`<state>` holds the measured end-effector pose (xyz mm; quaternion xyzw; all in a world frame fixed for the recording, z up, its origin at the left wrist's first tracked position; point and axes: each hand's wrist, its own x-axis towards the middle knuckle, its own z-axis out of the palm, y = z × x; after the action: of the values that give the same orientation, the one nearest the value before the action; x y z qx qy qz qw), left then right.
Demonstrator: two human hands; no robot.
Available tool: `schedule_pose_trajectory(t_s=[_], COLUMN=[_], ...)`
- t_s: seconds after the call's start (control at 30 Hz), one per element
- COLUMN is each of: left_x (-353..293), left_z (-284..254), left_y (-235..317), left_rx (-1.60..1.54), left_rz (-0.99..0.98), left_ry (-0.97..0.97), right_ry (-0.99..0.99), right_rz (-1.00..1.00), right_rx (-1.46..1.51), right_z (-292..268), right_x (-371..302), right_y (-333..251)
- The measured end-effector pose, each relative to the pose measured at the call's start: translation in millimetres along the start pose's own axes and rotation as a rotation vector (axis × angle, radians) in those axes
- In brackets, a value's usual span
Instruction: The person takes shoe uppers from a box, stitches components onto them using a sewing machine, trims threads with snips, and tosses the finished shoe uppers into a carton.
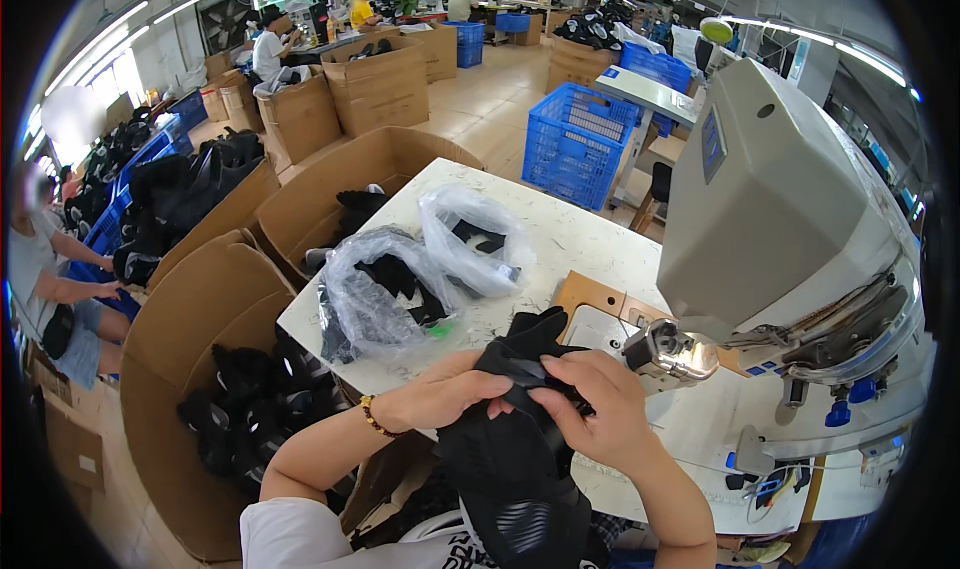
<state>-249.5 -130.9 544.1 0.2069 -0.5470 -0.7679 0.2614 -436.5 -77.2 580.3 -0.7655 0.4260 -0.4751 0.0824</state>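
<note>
Both my hands grip a black fabric shoe upper [510, 459] above the front edge of the white sewing table. My left hand [440, 397] is closed on its left side, thumb on top, with a beaded bracelet at the wrist. My right hand [595, 409] pinches the folded upper edge between thumb and fingers. The lower part of the upper hangs toward my lap and shows a striped patch. Just beyond my right hand is the metal needle head [670, 354] of a large beige sewing machine [775, 199]. The fingertips under the fabric are hidden.
Two clear plastic bags [385, 289] of black pieces lie on the table [590, 229]. Cardboard boxes [180, 389] with black uppers stand at the left. A blue crate [580, 144] is beyond the table. One person [60, 279] stands far left; others sit at the back.
</note>
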Motion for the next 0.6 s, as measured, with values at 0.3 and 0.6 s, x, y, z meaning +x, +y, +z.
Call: schedule_pose_trajectory(t_s=[0.3,0.6], left_x=[-23.6,-93.5], left_z=[-36.2,-129.4], left_y=[93.1,116.4], left_rx=[0.306,0.621], left_rz=[0.522,0.592], left_ry=[0.811,1.004], right_ry=[0.194,0.002], right_rz=[0.16,0.269], right_rx=[0.15,0.288], right_z=[-17.3,32.3], right_x=[-22.0,-25.8], right_y=[-5.8,3.1])
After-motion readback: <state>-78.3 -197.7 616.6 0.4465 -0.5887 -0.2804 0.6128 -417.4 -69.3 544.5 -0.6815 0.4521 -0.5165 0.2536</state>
